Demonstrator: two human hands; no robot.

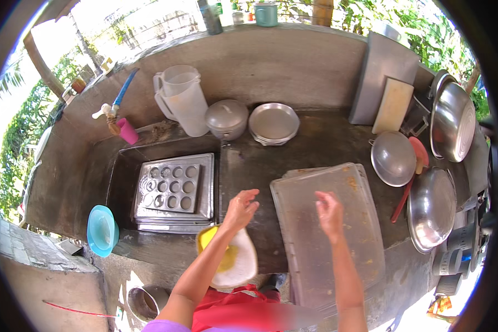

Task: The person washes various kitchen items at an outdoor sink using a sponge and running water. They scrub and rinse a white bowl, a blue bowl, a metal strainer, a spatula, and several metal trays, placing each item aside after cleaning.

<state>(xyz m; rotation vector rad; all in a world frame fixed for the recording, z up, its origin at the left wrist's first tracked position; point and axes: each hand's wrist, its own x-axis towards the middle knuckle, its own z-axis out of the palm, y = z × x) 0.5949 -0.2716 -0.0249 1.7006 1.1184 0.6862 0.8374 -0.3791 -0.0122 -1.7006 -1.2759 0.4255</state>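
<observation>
Both the left hand point(241, 211) near the middle of the frame and the right hand point(330, 214) over the stacked trays point(309, 246) right of centre look empty, fingers loosely parted; the trays seem stiff, light singly but heavy together, perhaps greasy, best lifted by opposite edges.

Bright pink tumbler point(128, 131), turquoise bowl point(102, 232), silvery muffin tin point(169, 188), and look, a grey tray point(304, 238) blotched orange-brown!

sink point(123, 193), pot point(227, 120), foliage point(449, 32): this is an outdoor kitchen.
</observation>
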